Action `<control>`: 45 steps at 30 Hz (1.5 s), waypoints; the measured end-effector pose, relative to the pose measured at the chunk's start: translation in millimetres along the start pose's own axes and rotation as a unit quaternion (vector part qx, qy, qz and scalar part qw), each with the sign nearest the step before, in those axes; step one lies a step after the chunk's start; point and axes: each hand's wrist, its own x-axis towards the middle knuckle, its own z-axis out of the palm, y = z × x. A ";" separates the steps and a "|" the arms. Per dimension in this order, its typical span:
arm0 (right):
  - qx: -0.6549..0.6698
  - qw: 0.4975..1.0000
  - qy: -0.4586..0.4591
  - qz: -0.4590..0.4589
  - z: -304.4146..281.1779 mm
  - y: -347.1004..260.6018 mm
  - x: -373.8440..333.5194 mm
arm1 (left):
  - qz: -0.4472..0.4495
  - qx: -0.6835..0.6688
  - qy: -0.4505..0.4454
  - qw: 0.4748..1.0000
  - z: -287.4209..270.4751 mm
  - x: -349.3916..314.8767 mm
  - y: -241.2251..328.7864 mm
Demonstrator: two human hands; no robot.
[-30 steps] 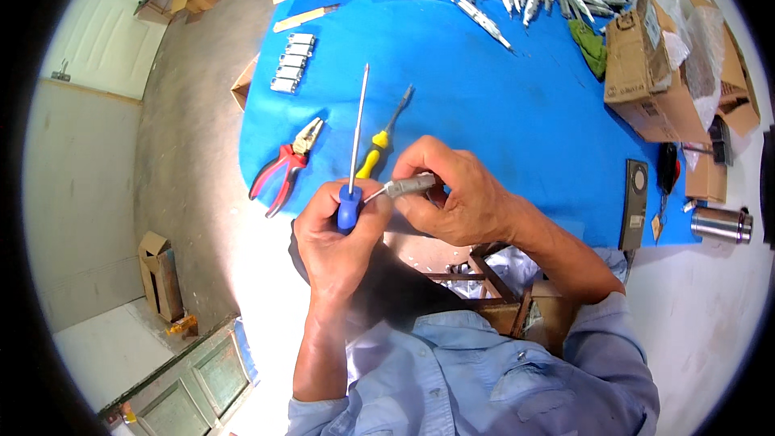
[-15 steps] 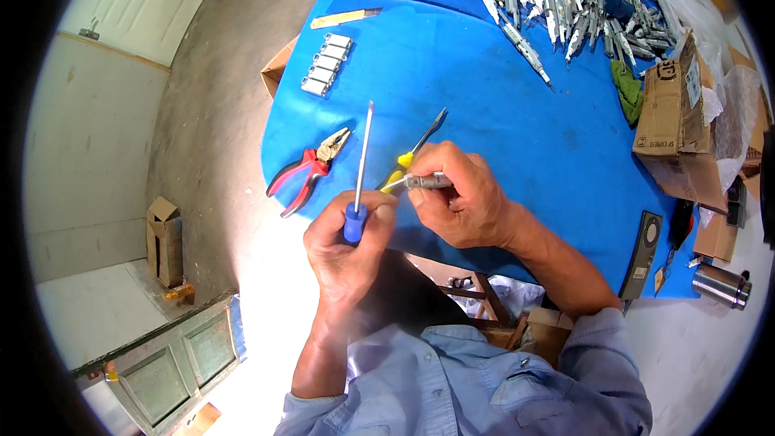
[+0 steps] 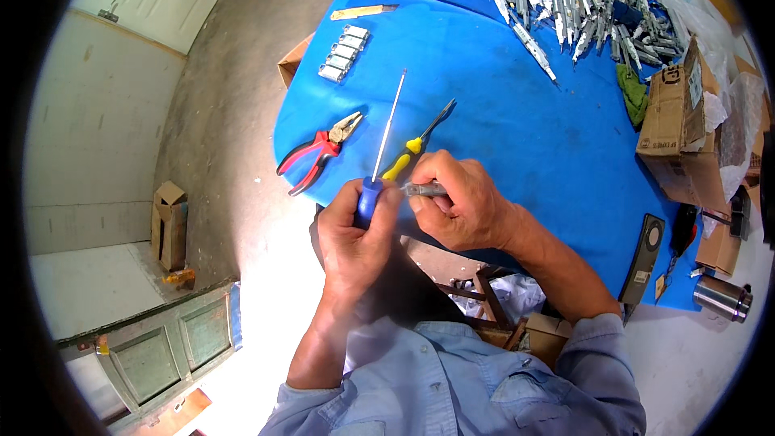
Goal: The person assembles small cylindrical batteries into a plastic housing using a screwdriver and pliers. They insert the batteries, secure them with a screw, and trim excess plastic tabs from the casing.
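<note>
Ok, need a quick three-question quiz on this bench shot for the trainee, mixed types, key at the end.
1. Pick one: what does the left hand hold?
a) a metal cup
b) a blue-handled screwdriver
c) a cardboard box

2. True or false: the pliers lie to the left of the yellow-handled tool on the blue tabletop.

3. Fill in the colour: the right hand grips a small piece that is ____.

Key: 1: b. 2: true. 3: grey.
</note>
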 end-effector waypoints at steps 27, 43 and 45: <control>0.056 0.997 0.031 0.033 13.9 0.1 -1.6 | 0.119 0.106 0.010 0.987 -5.0 1.6 1.3; 0.004 0.997 0.040 -0.061 9.8 11.4 1.9 | 0.006 -0.005 0.014 1.000 -6.3 -12.8 -3.3; -0.012 0.996 0.056 -0.067 5.8 13.2 3.9 | -0.023 -0.003 -0.014 1.000 -18.5 -15.2 -1.1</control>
